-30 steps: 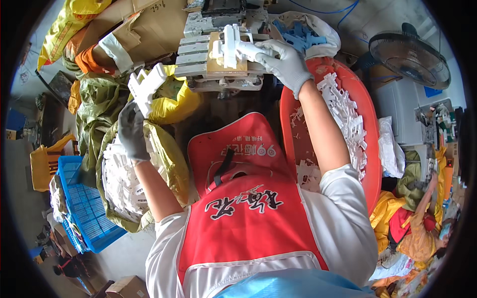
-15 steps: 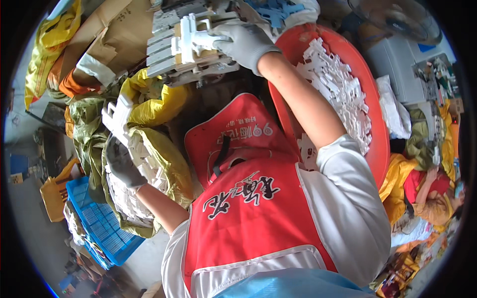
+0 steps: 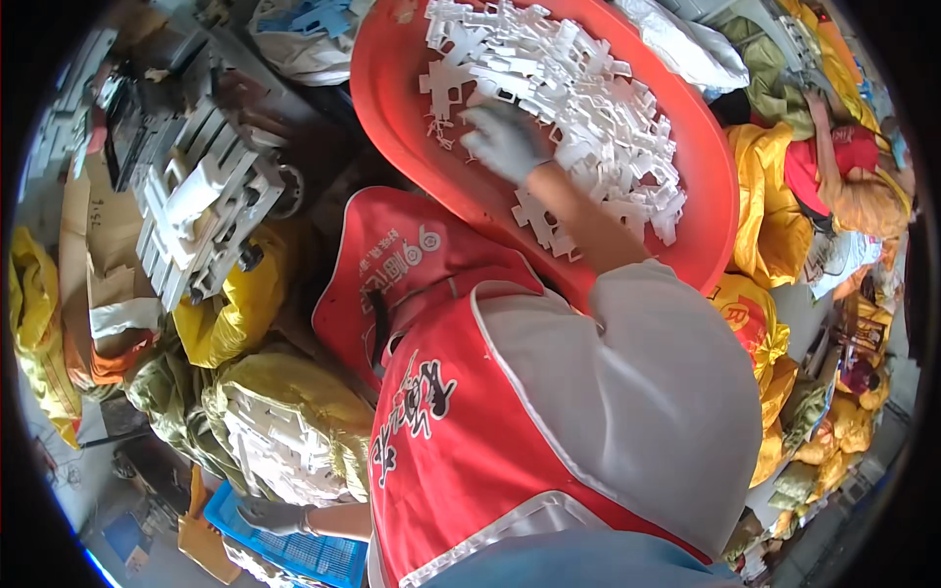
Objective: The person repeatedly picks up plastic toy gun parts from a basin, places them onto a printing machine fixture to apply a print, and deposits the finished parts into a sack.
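My right hand [image 3: 505,142], in a pale grey glove, reaches into a big red tub [image 3: 701,235]. Its fingers are apart among a heap of white plastic toy-pistol parts [image 3: 588,98], and nothing shows in its grasp. My left hand [image 3: 274,516], also gloved, is low at the left over a blue plastic basket [image 3: 314,561], fingers stretched out and holding nothing visible. Just above it, an olive-yellow woven sack [image 3: 348,416] gapes around more white parts [image 3: 279,451]. One white toy-pistol part [image 3: 191,196] lies on a grey slatted fixture [image 3: 162,250] at the upper left.
Cardboard [image 3: 113,260] and a yellow sack [image 3: 39,333] stand at the far left. Blue parts [image 3: 309,17] lie at the top on a white bag. Beyond the tub are yellow sacks [image 3: 769,216] and another person in red [image 3: 833,171].
My right hand has left the white part at the fixture and moved into the tub. My left hand has dropped from the sack's mouth toward the basket. The view has swung right.
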The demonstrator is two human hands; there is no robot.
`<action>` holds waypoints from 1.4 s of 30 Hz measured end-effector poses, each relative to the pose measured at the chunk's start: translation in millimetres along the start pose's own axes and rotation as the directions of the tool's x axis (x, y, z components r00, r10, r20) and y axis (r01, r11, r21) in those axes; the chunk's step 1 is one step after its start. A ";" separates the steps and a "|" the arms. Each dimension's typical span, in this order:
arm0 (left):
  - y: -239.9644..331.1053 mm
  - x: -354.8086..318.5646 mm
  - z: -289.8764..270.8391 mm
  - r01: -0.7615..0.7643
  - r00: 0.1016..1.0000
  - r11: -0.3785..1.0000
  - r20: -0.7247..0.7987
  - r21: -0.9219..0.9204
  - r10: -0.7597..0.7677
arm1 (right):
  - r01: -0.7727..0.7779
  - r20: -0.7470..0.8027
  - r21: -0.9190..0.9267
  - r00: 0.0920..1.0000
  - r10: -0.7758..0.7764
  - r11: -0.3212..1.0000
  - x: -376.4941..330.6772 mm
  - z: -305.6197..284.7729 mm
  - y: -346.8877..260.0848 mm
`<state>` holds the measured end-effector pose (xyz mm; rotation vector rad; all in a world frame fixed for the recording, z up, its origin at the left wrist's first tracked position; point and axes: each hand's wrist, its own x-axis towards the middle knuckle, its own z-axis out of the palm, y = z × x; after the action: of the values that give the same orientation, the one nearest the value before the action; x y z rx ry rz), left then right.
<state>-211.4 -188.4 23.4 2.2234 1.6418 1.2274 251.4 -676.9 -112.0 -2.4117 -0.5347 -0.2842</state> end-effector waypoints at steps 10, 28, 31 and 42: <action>67.5 6.2 55.2 -0.255 0.950 0.958 0.150 -0.131 0.273 | -0.905 -0.222 0.277 0.268 0.937 0.324 -140.0 -1.3 246.7; 58.1 -3.6 75.5 -0.127 0.932 0.952 0.295 -0.280 0.211 | -0.928 -0.229 0.073 0.340 0.912 0.364 -50.6 11.6 176.1; 3.3 22.1 102.1 0.111 0.862 0.805 0.459 -0.583 0.214 | -0.871 -0.266 -0.010 0.477 0.838 0.492 -59.4 44.9 260.5; 177.1 -36.2 119.4 -0.098 0.908 0.832 0.293 -0.547 0.300 | -0.547 -0.033 -0.273 0.827 0.561 0.791 -69.4 37.2 101.0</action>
<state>-3.3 -248.6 17.9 2.1276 0.8194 1.0445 236.8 -746.1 -218.7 -2.7171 0.2314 -0.0360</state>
